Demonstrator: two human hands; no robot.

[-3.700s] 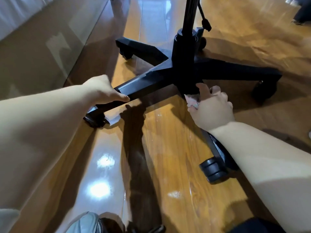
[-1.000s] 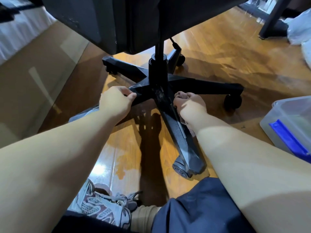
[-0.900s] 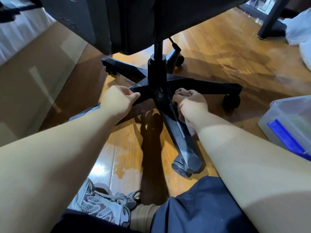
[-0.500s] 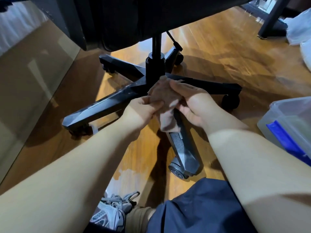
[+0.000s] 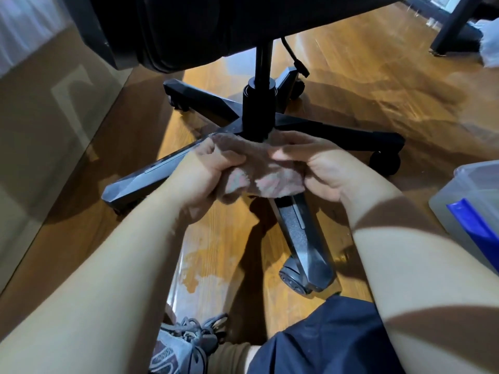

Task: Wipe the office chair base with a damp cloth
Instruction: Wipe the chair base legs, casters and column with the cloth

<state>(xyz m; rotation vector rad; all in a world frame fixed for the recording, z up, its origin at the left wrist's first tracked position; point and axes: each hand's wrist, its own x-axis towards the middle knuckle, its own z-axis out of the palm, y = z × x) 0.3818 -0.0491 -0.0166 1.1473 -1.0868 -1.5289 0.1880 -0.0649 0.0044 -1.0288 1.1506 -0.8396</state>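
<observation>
A black five-legged office chair base (image 5: 302, 233) stands on the wooden floor under the dark seat. Its central column (image 5: 258, 109) rises into the seat. A pinkish-brown cloth (image 5: 266, 176) is stretched between both hands just in front of the hub, above the near leg. My left hand (image 5: 208, 171) grips the cloth's left side. My right hand (image 5: 316, 163) grips its right side. The cloth hides the hub's front and the top of the near leg.
A clear plastic tub (image 5: 469, 211) with something blue inside sits at the right edge. A glass panel (image 5: 48, 125) runs along the left. A dark table leg (image 5: 453, 25) stands far right. My shoe (image 5: 183, 346) and knee are at the bottom. A wet patch (image 5: 199, 268) lies on the floor.
Both hands left the base legs and came together on the cloth. Since half a second ago the cloth has been spread wider between them, lower in front of the hub.
</observation>
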